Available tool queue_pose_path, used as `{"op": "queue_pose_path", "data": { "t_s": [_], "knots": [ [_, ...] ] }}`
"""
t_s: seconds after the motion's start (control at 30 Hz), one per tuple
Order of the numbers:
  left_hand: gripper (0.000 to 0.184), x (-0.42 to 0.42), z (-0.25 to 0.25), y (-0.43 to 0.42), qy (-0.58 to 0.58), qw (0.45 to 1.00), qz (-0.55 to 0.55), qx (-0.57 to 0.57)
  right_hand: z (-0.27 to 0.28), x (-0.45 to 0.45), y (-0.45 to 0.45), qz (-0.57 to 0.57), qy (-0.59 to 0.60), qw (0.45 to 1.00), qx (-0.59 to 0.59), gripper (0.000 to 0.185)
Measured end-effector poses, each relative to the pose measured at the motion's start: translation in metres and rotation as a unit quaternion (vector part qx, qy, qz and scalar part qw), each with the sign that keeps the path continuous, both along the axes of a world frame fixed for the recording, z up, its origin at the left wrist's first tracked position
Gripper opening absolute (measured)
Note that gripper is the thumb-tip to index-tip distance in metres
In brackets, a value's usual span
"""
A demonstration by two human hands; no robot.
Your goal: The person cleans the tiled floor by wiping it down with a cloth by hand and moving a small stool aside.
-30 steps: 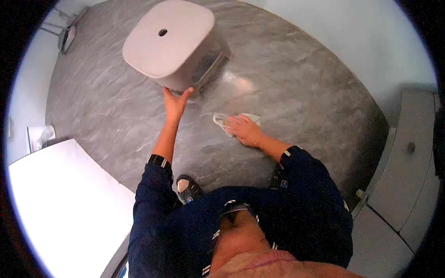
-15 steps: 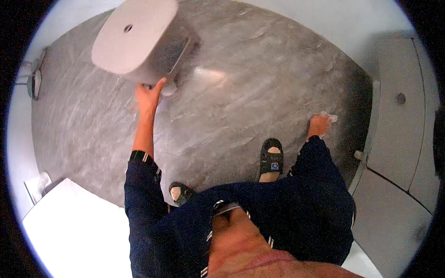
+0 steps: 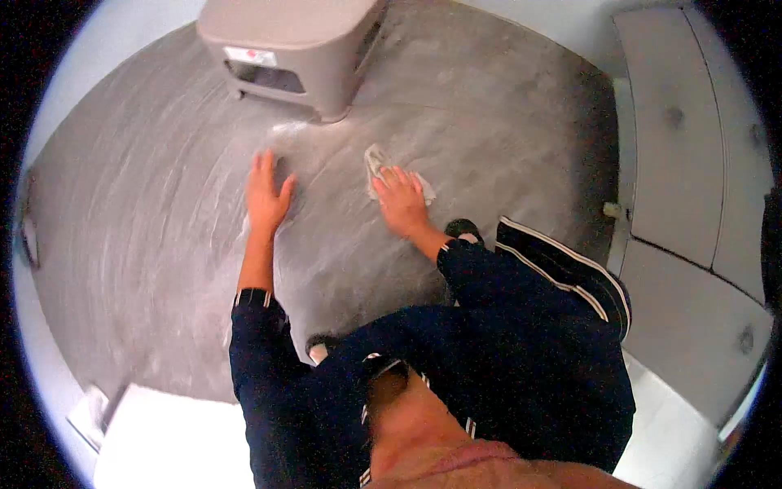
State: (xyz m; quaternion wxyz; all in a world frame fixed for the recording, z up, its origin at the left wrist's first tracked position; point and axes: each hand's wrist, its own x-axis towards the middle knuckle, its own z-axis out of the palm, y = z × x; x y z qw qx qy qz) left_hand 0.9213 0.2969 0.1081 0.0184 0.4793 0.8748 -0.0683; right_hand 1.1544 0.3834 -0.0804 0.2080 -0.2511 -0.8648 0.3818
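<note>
My left hand (image 3: 269, 196) is open above the grey marbled floor, its fingers apart and nothing in them. It is nearest to a beige plastic stool (image 3: 285, 28), which stands at the top of the view, apart from the hand. My right hand (image 3: 401, 200) lies with spread fingers on a pale crumpled cloth (image 3: 375, 161) against the floor (image 3: 489, 122). Parts of the cloth stick out above and to the right of the fingers; the rest is hidden under the hand.
Grey cabinet fronts (image 3: 672, 147) with round knobs line the right side. A bright white surface (image 3: 175, 432) is at the lower left. My dark slippers show near my legs. Pale walls (image 3: 538, 20) border the floor.
My left hand has let go of the stool, which now stands upright further from it. My right hand and the cloth went out to the right, then came back toward the middle.
</note>
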Motion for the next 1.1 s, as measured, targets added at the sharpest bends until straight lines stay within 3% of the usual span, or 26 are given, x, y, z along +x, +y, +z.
{"op": "queue_pose_path", "data": {
  "t_s": [0.07, 0.27, 0.77, 1.1],
  "knots": [
    [0.064, 0.012, 0.025, -0.014, 0.077, 0.995, 0.001, -0.069, 0.001, -0.008, -0.002, 0.013, 0.034, 0.999, 0.001, 0.041],
    [0.056, 0.054, 0.045, -0.064, 0.242, 0.961, 0.003, -0.133, 0.007, -0.017, 0.003, 0.075, 0.13, 0.988, 0.044, 0.053],
    [0.055, 0.074, 0.102, -0.099, 0.395, 0.918, 0.037, -0.022, 0.074, -0.093, 0.034, 0.124, 0.27, 0.95, 0.098, 0.042],
    [0.054, 0.08, 0.119, -0.106, 0.464, 0.885, 0.039, 0.0, 0.098, -0.109, 0.037, 0.065, 0.369, 0.917, 0.136, 0.04]
  ]
}}
